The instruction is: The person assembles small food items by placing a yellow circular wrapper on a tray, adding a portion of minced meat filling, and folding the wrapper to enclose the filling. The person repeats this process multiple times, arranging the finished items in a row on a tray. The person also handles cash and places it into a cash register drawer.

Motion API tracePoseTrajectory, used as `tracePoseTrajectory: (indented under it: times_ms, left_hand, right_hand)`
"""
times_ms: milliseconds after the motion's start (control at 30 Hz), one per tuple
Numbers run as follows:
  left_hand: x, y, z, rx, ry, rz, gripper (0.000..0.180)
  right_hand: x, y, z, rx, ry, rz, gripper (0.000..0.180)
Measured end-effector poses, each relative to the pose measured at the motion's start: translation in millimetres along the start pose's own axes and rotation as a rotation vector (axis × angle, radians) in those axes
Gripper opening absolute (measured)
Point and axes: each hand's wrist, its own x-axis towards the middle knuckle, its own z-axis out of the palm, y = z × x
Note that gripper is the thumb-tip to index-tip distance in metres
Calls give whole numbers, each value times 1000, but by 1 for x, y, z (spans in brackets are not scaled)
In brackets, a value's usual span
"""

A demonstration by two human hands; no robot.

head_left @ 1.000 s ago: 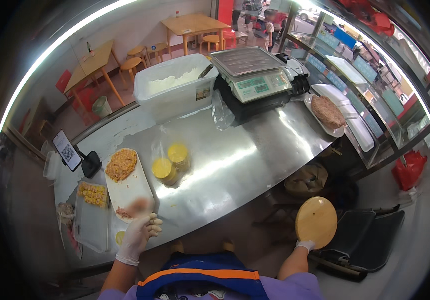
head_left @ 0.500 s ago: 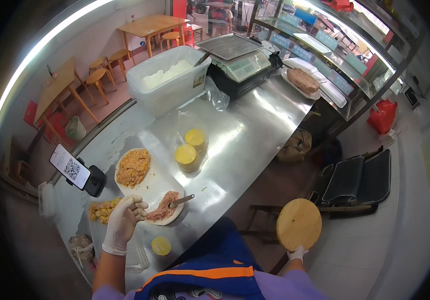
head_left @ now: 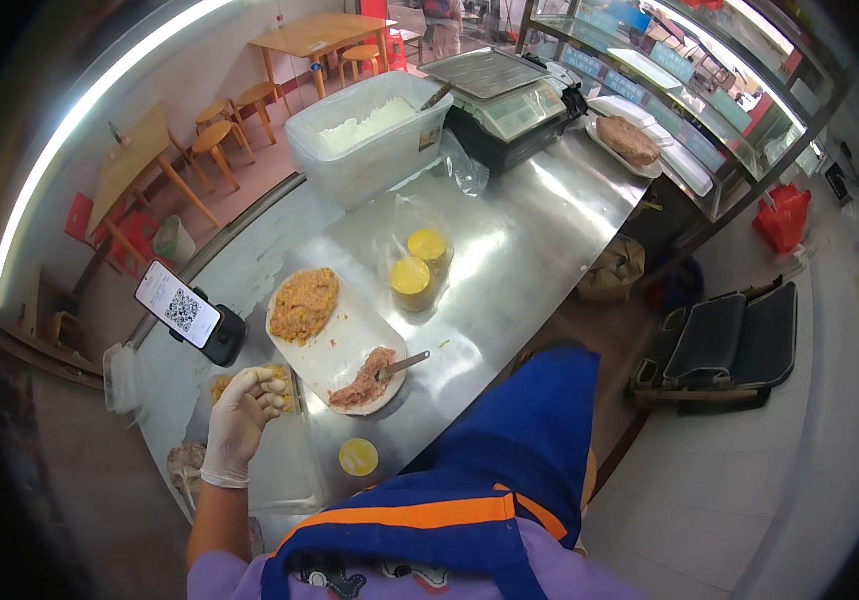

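White, thin and wrinkled at the cuff, one glove (head_left: pixel 226 468) covers the person's left hand (head_left: pixel 240 425); its fingers are loosely curled and point away and rightward; whether they hold anything I cannot tell, nor can I tell the grip of the right hand, which is out of view. Behind the left hand, partly hidden, is one clear rectangular plastic box (head_left: pixel 288 475) with lumpy yellow pieces (head_left: pixel 281 384) at its far end; contact is hard to judge from above.

Just right of it, on the brushed, shiny steel table (head_left: pixel 510 285), lies one smooth white oblong tray (head_left: pixel 338 347); its long axis slants from far left to near right; it bears two mounds, one coarse orange mince (head_left: pixel 304 306) at the far end, one sticky pink mince (head_left: pixel 362 386) at the near end; one slim grey metal handle (head_left: pixel 409 363) sticks out of the pink mound, pointing right and slightly away.

Beyond the tray stand two round yellow-topped tubs (head_left: pixel 411 281) in clear film; nearer the person lies one flat yellow disc (head_left: pixel 359 457).
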Motion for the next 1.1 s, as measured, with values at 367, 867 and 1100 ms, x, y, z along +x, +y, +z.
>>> tracePoseTrajectory:
  times_ms: [367, 867, 1100]
  left_hand:
    - [-5, -90, 17, -57, 214, 161, 24]
    - [-31, -236, 39, 1391, 543, 243, 28]
    - [-24, -254, 23, 1513, 438, 510, 13]
  right_hand:
    - [134, -210, 34, -651, -421, -56, 53]
    - [-195, -314, 397, -856, -1500, -1435, 36]
    - [-286, -231, 397, -1273, -1404, -2118, 28]
